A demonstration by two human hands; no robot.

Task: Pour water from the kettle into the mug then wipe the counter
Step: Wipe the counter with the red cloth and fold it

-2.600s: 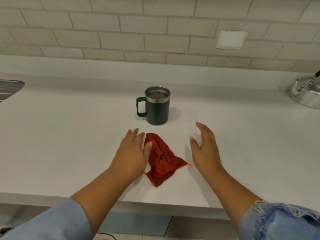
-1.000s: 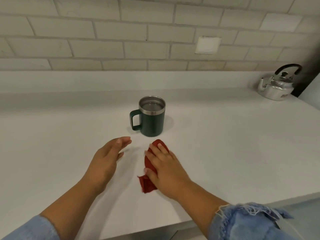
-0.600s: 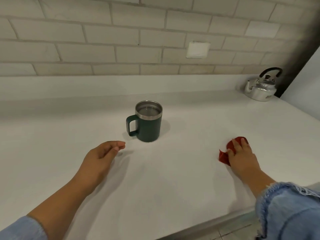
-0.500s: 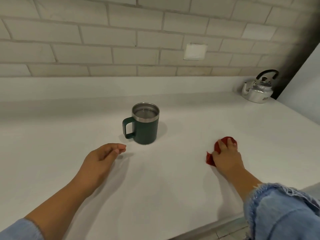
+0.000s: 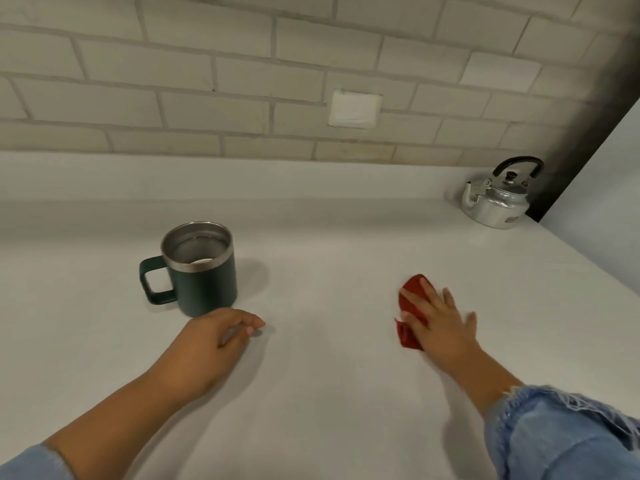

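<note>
A dark green mug (image 5: 204, 282) with a steel rim stands on the white counter (image 5: 329, 393), handle to the left, with liquid inside. My right hand (image 5: 438, 323) presses flat on a crumpled red cloth (image 5: 410, 306) to the right of the mug, fingers spread over it. My left hand (image 5: 214, 344) rests on the counter just in front of the mug, fingers loosely curled and holding nothing. A silver kettle (image 5: 495, 202) with a black handle sits at the back right corner, far from both hands.
A pale brick wall with a white cover plate (image 5: 354, 109) rises behind the counter. A dark vertical edge and a light panel (image 5: 609, 161) close off the right side beside the kettle.
My right hand took the red cloth from in front of the mug and slid it to the right across the counter. The left hand stayed near the mug with fingers curling.
</note>
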